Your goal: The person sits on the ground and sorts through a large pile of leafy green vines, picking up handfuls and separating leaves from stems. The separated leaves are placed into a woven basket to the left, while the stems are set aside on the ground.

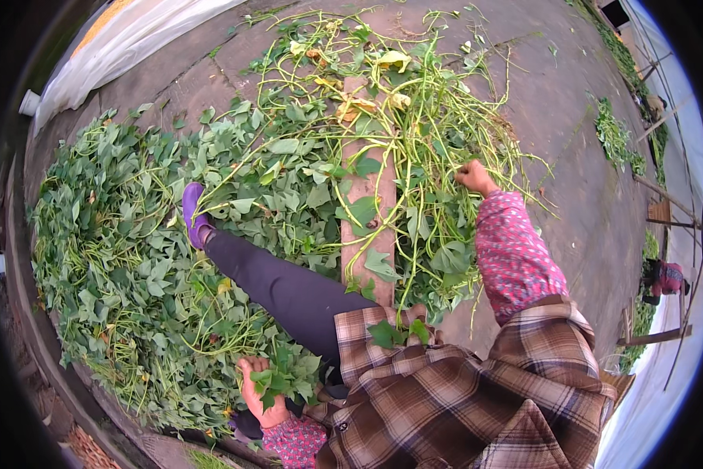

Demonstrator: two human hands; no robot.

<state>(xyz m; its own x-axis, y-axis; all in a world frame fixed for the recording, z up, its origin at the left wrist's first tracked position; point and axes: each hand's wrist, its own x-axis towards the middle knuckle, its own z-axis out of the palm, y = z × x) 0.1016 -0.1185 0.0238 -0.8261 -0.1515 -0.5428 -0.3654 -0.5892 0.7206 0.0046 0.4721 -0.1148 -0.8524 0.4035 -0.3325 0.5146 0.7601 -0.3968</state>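
Note:
My left hand (261, 395) is closed on a bunch of green sweet potato leaves (290, 378), low over the leaf pile (125, 258). To the right, my right hand (476, 178) makes a fist at the edge of a tangle of long, mostly bare vine stems (445, 117). Stems run up to its fingers, but what lies inside them is hidden. Some stems and leaves drape over a wooden plank (367, 195) between my hands. A leafy sprig (398, 334) lies on my plaid garment at the plank's near end.
My leg, in a purple shoe (193, 215), stretches across the leaf pile. White sheeting (109, 55) lies at the far left. Concrete floor (578, 141) extends right, with a smaller green heap (613, 133). Another person (668, 277) is at the right edge, near wooden poles.

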